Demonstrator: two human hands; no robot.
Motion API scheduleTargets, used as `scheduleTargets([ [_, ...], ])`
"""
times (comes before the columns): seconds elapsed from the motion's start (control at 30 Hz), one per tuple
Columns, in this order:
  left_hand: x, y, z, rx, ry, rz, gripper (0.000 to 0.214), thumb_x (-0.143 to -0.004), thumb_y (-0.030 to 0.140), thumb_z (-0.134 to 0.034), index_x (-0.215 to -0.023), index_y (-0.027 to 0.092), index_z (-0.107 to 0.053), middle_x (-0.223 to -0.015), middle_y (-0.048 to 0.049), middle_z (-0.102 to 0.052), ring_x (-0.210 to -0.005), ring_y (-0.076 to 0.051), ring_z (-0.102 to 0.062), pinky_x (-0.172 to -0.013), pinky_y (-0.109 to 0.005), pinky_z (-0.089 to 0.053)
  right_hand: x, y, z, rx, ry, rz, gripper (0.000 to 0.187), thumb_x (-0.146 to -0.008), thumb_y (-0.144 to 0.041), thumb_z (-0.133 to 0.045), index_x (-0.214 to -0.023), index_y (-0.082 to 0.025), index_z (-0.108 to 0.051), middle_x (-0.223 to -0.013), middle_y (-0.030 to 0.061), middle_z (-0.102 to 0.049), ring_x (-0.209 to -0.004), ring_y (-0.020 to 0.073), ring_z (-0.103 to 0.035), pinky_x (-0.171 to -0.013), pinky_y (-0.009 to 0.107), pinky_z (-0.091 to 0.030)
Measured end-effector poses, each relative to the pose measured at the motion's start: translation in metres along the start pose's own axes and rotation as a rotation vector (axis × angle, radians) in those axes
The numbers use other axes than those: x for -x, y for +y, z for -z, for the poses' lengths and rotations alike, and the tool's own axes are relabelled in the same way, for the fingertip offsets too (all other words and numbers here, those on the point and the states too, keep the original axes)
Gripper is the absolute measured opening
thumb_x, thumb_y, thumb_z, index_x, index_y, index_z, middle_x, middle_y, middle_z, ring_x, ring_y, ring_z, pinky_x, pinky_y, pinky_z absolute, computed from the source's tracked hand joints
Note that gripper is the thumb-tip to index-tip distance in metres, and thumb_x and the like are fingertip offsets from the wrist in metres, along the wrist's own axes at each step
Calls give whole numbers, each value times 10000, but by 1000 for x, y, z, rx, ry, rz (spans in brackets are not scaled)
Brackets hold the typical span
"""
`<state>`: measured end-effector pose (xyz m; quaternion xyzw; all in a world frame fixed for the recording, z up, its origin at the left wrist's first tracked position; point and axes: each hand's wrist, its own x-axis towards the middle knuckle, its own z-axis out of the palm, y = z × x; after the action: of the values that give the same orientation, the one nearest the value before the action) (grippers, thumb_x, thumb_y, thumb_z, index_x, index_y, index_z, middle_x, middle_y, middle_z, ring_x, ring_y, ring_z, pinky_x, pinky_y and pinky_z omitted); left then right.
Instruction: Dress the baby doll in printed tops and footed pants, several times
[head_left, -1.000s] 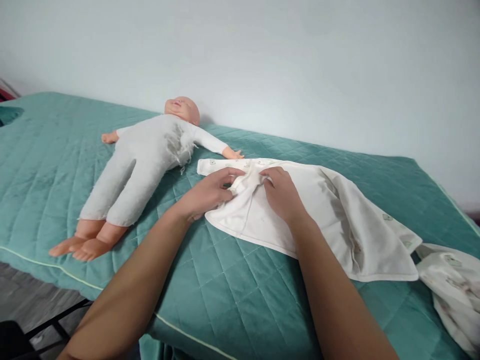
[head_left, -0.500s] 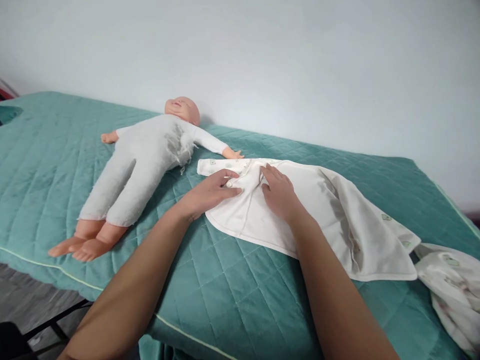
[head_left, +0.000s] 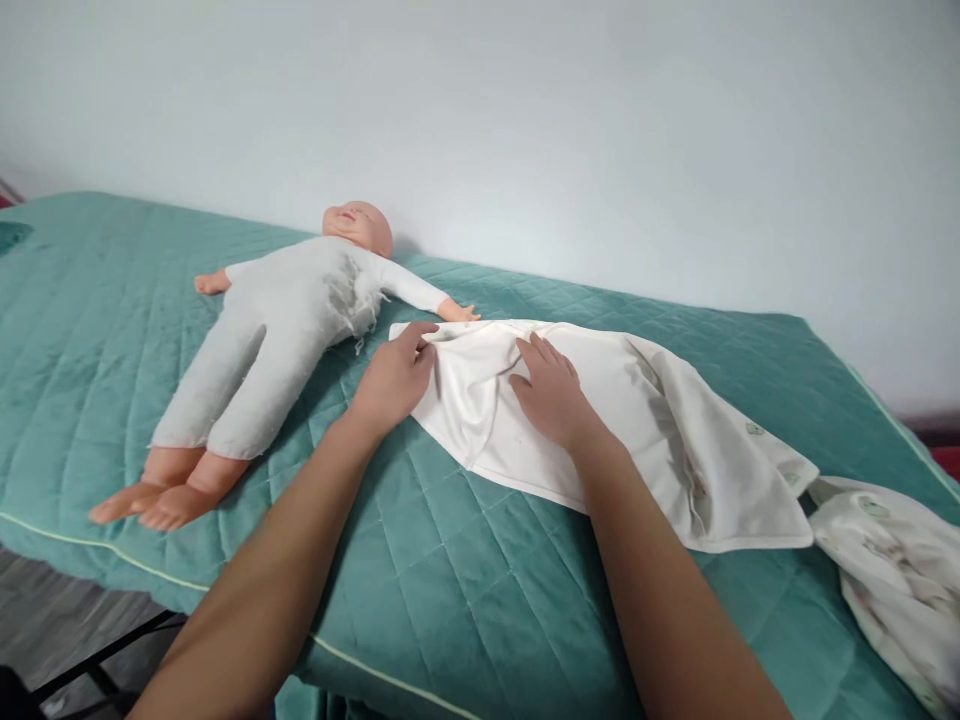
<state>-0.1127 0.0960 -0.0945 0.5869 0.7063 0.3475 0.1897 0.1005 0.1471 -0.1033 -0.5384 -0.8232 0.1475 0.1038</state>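
A white baby shirt (head_left: 615, 395) with small green prints lies spread on the green quilted cover, with raised folds between my hands. At its left end my left hand (head_left: 394, 380) has fingers and thumb closed on the front panel's edge. My right hand (head_left: 551, 390) rests on the cloth near the upper edge, palm down and fingers stretched out. Just left of the shirt a baby doll (head_left: 289, 300) in a pale grey cloth body lies on its back. One doll hand sits close to the shirt's upper left edge.
A crumpled white printed cloth (head_left: 892, 570) lies at the right, against the shirt's end. The green quilted cover (head_left: 420, 560) has a pale piped front edge. A white wall (head_left: 525, 130) stands behind. Dark metal legs (head_left: 105, 655) show at the lower left.
My left hand has moved left, drawing the shirt's front panel over with it; the fold is wider now. My right hand stays on the cloth. The view has shifted slightly.
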Motion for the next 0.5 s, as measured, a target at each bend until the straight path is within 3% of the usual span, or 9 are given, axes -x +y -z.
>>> scheduleTargets([
  [0.1, 2, -2, -9, -207, 154, -184, 395, -950, 248, -419, -1284, 195, -624, -1170, -113, -676, -1073, -275, -624, -977, -408, -475, 9, -1, 11, 2, -14, 5, 604, -981, -267, -435, -1570, -151, -379, -1695, 148, -260, -1580, 320, -203, -1261, 564, -218],
  [0.2, 7, 0, -17, -277, 198, -368, 376, -948, 194, -404, -1236, 181, -645, -1251, -135, -655, -1214, -297, -569, -1082, -452, -438, 14, 18, 29, 2, 66, 32, 580, -977, -297, -460, -1539, -157, -425, -1678, 155, -301, -1567, 335, -240, -1254, 584, -227],
  [0.27, 10, 3, -22, -234, 145, -460, 377, -960, 196, -397, -1242, 187, -648, -1285, -125, -659, -1259, -282, -560, -1131, -459, -420, 18, 46, 42, 20, 160, 30, 551, -972, -310, -474, -1502, -157, -473, -1643, 159, -372, -1541, 329, -304, -1249, 559, -262],
  [0.37, 12, 7, -33, -165, -27, -535, 405, -1009, 282, -373, -1312, 203, -630, -1396, -101, -640, -1354, -243, -537, -1198, -440, -382, 27, 99, 52, 94, 273, -72, 532, -968, -305, -475, -1462, -109, -508, -1595, 195, -437, -1518, 332, -347, -1239, 535, -292],
  [0.5, 9, 7, -46, -273, -207, -494, 511, -1031, 409, -369, -1467, 191, -522, -1577, -108, -502, -1503, -245, -401, -1275, -465, -253, 39, 146, 44, 160, 259, -246, 551, -991, -364, -437, -1478, -112, -480, -1594, 224, -427, -1519, 387, -328, -1202, 661, -269],
])
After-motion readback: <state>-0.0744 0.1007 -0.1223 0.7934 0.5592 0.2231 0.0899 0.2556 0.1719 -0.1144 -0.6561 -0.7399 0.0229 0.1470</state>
